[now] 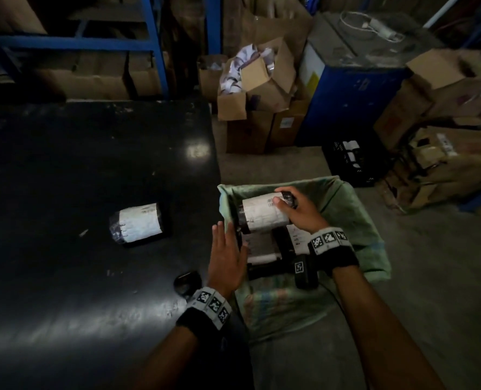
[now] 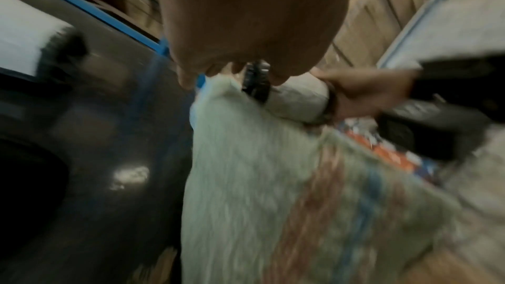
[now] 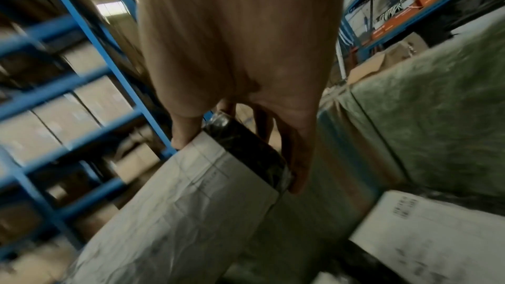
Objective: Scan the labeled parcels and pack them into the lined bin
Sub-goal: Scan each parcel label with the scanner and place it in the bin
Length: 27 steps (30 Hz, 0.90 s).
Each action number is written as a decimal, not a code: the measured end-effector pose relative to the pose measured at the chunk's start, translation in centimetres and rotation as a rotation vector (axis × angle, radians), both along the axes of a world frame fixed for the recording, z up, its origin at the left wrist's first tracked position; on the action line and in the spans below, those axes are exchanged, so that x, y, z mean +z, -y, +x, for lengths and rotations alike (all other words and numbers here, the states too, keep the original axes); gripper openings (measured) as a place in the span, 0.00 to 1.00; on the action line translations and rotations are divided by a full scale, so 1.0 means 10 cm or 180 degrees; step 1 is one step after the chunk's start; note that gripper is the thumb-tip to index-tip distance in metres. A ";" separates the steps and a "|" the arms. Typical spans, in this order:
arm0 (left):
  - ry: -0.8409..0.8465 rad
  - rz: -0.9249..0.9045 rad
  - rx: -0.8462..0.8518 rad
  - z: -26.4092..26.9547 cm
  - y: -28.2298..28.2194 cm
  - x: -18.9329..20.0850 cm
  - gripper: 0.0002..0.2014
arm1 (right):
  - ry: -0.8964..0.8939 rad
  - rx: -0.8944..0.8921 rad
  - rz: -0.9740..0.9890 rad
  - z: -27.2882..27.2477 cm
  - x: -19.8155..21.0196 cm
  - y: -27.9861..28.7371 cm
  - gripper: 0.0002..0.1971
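Observation:
My right hand (image 1: 291, 205) grips a black-wrapped parcel with a white label (image 1: 263, 216) by its right end, over the bin lined with a green sack (image 1: 349, 209). In the right wrist view, the fingers (image 3: 299, 159) curl round the parcel's black end (image 3: 246, 150). My left hand (image 1: 226, 249) is open with straight fingers beside the parcel's left end; I cannot tell whether it touches. Other labeled parcels (image 1: 264, 250) lie in the bin below. One more labeled parcel (image 1: 138, 223) lies on the black table (image 1: 78, 164).
A small black object (image 1: 187, 281) sits on the table's right edge by my left wrist. Cardboard boxes (image 1: 256, 88), a blue cabinet (image 1: 351, 91) and a black crate (image 1: 351, 161) stand beyond the bin. Blue shelving (image 1: 149, 46) runs behind the table.

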<state>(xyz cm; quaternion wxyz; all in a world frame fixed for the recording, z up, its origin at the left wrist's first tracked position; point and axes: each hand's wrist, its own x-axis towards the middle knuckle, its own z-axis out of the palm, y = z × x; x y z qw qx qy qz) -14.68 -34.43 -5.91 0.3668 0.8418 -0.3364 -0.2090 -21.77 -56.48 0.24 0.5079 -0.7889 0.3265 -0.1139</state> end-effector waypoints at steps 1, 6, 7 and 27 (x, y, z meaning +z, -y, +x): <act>0.0148 0.0089 -0.0035 -0.05 0.04 -0.03 0.38 | -0.0119 0.0033 -0.0009 0.05 -0.11 0.09 0.14; 0.0400 0.0015 0.0074 -0.22 0.16 -0.15 0.38 | -0.0600 0.0068 0.0115 0.20 -0.67 0.26 0.15; 0.0440 -0.0017 0.0096 -0.22 0.16 -0.18 0.39 | -0.0625 0.0023 0.0177 0.22 -0.76 0.26 0.15; 0.0034 0.0055 -0.0204 -0.07 0.04 -0.18 0.41 | -0.1142 -0.0393 0.0448 0.32 -1.11 0.19 0.29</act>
